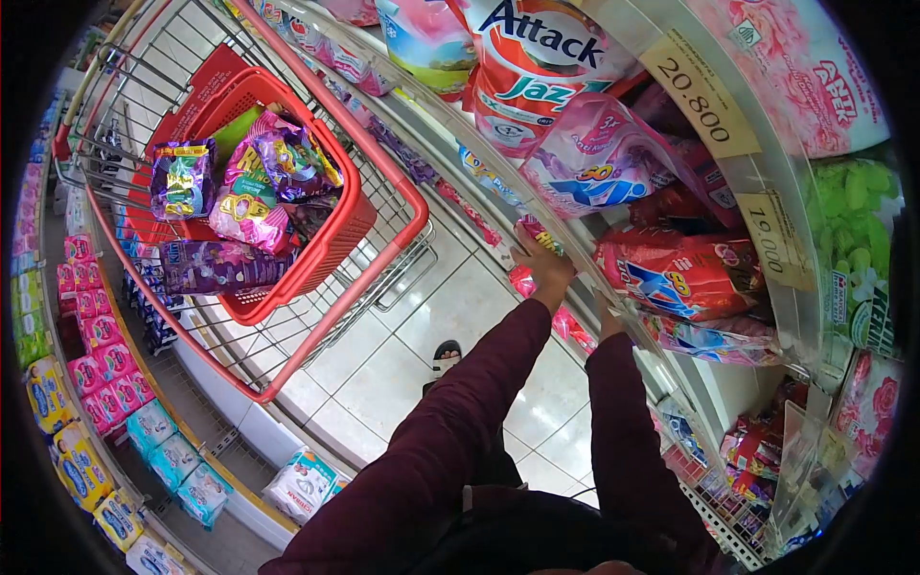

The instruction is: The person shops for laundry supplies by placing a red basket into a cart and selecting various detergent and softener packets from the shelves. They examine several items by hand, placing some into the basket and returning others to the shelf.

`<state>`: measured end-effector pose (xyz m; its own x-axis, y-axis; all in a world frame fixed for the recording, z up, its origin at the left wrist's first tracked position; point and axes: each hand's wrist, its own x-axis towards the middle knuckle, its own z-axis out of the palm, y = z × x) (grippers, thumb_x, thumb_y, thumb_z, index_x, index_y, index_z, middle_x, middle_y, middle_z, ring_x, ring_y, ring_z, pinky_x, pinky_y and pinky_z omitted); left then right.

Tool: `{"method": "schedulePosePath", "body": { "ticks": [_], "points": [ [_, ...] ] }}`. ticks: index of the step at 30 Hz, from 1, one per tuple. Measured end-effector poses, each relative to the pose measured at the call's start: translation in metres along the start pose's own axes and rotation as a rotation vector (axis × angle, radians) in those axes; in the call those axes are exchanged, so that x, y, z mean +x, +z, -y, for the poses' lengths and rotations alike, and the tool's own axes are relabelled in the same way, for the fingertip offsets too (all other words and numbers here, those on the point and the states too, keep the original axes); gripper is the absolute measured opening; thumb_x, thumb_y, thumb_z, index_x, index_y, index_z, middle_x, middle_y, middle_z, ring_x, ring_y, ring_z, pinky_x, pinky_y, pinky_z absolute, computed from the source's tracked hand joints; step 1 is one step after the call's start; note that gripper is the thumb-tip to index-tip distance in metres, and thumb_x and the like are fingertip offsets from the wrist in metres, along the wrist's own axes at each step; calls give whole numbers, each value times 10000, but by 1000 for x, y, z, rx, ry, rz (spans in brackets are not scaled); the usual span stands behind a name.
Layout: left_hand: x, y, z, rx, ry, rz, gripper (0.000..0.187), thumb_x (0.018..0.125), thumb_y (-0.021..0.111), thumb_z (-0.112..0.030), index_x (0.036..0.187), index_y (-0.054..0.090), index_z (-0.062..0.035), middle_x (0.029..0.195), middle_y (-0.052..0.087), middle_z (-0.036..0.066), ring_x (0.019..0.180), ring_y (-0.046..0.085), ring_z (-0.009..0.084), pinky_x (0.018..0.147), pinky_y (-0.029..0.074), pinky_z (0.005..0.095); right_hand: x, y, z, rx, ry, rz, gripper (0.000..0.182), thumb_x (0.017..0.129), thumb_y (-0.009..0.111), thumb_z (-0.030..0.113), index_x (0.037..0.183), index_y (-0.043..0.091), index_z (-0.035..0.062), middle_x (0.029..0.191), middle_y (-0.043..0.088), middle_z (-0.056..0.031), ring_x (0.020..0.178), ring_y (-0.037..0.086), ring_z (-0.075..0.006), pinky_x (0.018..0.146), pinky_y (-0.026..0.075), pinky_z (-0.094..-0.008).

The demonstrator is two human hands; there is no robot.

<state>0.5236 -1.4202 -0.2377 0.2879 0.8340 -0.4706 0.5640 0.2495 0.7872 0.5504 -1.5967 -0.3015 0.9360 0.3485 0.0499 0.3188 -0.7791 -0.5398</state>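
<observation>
My left hand (548, 272) is at the lower shelf front, its fingers over a pink detergent packet (544, 236) with green and yellow print. Part of the packet shows above the fingers, and more pink shows below them. Close by on the right, my right hand (609, 320) reaches to the shelf's edge, just below a red detergent pouch (685, 273); its fingers are mostly hidden. Both arms wear dark maroon sleeves. To the left, a red basket (359, 206) sits in the shopping cart, holding several purple and pink packets (251, 196).
The metal cart (407, 196) with red bars stands at the upper left. Detergent pouches fill the right shelf above price tags (700, 91). Another shelf with pink packs (110, 364) lines the left side. A sandalled foot (447, 355) rests on the tiled floor (374, 369).
</observation>
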Motion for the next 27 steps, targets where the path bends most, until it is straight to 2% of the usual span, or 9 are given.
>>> {"method": "schedulePosePath", "body": {
  "ticks": [3, 5, 7, 10, 11, 14, 20, 24, 27],
  "points": [
    [-3, -15, -16, -169, -147, 124, 1081, 601, 742, -132, 1318, -67, -160, 1292, -107, 303, 1180, 147, 514, 894, 405, 413, -7, 6, 25, -246, 13, 47, 238, 775, 550, 92, 1006, 516, 44, 960, 537, -145, 906, 528, -275, 760, 449, -359],
    [5, -7, -5, 13, -80, 273, 1000, 665, 698, -272, 1323, -47, -163, 1295, -46, 310, 1189, 48, 489, 952, 284, 463, -11, 2, 73, -466, 36, 114, 269, 762, 565, 79, 1019, 496, 38, 967, 530, -146, 897, 525, -281, 769, 441, -366],
    [-3, -22, -19, -39, -122, 237, 1020, 646, 707, -246, 1327, -47, -155, 1306, -66, 295, 1197, 78, 490, 924, 338, 438, -13, -13, 126, 315, 16, 60, 347, 781, 565, 57, 1099, 428, 41, 1011, 513, -134, 855, 548, -244, 708, 466, -341],
    [-4, -29, 6, -59, 1, 206, 1023, 640, 701, -256, 1337, -39, -138, 1319, -52, 291, 1203, 130, 489, 890, 392, 417, -2, 47, 76, 713, 305, -37, 275, 762, 600, 123, 997, 556, -12, 899, 598, -158, 797, 590, -232, 711, 455, -368],
    [-2, -31, 16, -26, 161, 211, 1008, 654, 685, -293, 1344, -31, -129, 1320, -17, 302, 1200, 153, 487, 883, 393, 420, 2, 42, 85, 719, 349, 59, 344, 823, 527, 68, 1123, 377, -5, 993, 516, -135, 718, 579, -168, 539, 502, -263],
    [-4, -47, 11, -4, 132, 331, 1020, 662, 666, -341, 1347, -46, -91, 1322, 58, 325, 1207, 151, 491, 911, 361, 428, 11, 74, 41, 459, 151, -1, 349, 822, 526, 67, 1121, 371, -27, 933, 541, -140, 706, 589, -182, 538, 508, -269],
    [16, -45, 38, 6, 264, 359, 985, 663, 667, -329, 1351, 15, -62, 1316, 118, 349, 1208, 151, 508, 985, 256, 430, 6, 52, 76, 425, 137, -53, 409, 774, 597, 112, 1107, 403, -22, 959, 540, -163, 748, 589, -187, 603, 501, -285],
    [52, -76, 27, -121, 519, -27, 751, 728, 618, -202, 1309, 191, 8, 1309, 219, 285, 1217, 216, 431, 1001, 212, 409, 13, 80, 50, 826, 361, -83, 384, 775, 585, 116, 1094, 430, -29, 946, 533, -139, 766, 560, -190, 587, 497, -291],
    [87, -98, -19, -105, 602, -245, 658, 726, 605, -106, 1268, 257, 32, 1237, 317, 272, 1169, 306, 394, 988, 230, 394, 6, 74, 60, 319, 144, -236, 332, 795, 556, 109, 1086, 424, 15, 898, 507, -86, 738, 539, -179, 563, 472, -289]
  ]
}}
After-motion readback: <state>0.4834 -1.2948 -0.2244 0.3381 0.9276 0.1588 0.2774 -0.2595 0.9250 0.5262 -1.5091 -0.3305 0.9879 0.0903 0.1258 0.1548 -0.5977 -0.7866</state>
